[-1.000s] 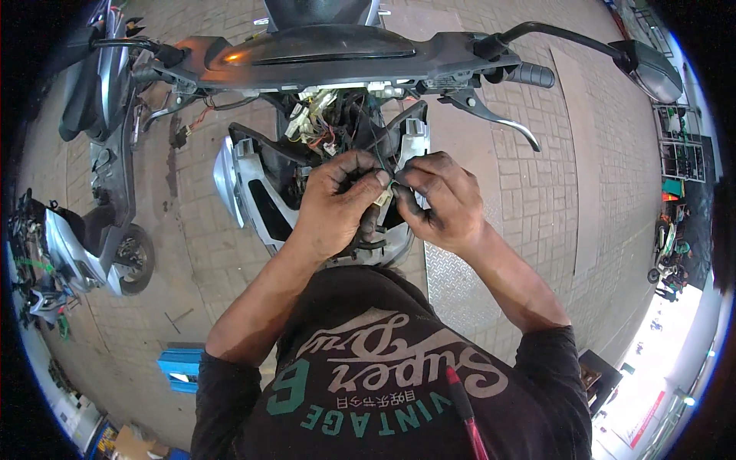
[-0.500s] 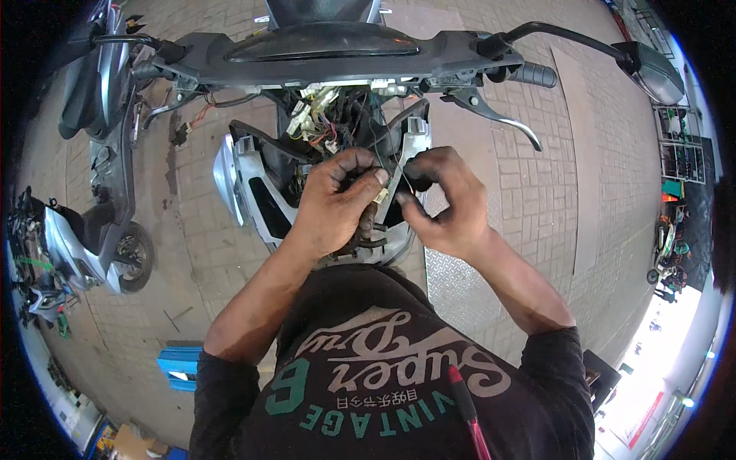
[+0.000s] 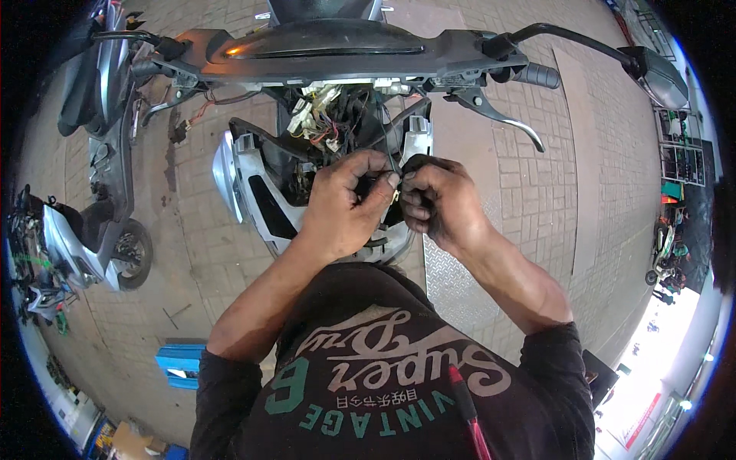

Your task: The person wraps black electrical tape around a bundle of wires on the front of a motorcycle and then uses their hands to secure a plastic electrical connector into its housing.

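My left hand (image 3: 351,205) pinches a thin dark wire (image 3: 389,153) at the middle of a partly stripped scooter's silver-and-black front body (image 3: 259,195). My right hand (image 3: 441,201) is closed beside it, thumb and forefinger at the same wire. A small pale piece shows between the hands, mostly hidden. Above them, pale connectors and coloured wires (image 3: 322,115) hang exposed below the black handlebar cover (image 3: 330,61), where an orange lamp glows at the left.
Another scooter (image 3: 80,238) stands at the left. A blue toolbox (image 3: 176,360) lies on the paved floor at lower left. A metal plate (image 3: 456,287) is right of the scooter. Mirrors and levers stick out either side. A rack (image 3: 681,146) and parked vehicles line the right.
My right hand's fingers have curled inward and moved closer against my left hand, which shifted slightly right. The orange lamp went dark half a second ago and is lit again now.
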Available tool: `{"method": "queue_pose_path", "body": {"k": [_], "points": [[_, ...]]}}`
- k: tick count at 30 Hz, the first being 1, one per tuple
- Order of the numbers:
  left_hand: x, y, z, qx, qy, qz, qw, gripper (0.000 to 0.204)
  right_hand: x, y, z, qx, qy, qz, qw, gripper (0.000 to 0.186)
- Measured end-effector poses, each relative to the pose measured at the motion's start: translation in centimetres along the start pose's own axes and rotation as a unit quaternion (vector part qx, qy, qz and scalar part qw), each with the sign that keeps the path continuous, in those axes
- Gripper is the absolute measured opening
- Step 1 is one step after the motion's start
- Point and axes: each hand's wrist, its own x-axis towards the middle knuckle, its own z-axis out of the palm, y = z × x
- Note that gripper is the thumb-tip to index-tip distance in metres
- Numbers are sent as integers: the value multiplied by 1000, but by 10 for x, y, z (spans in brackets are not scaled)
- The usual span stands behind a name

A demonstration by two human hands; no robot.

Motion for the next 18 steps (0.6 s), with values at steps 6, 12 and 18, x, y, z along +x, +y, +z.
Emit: {"method": "queue_pose_path", "body": {"k": [6, 12, 18], "points": [[4, 0, -8, -105, -49, -91, 989, 14, -6, 13, 3, -310, 88, -230, 918, 10], [5, 12, -14, -333, -84, -198, 918, 16, 10, 3, -13, -558, 11, -615, 557, 29], [8, 9, -22, -415, -119, -254, 866, 18, 21, -12, -18, -594, -54, -653, 467, 31]]}}
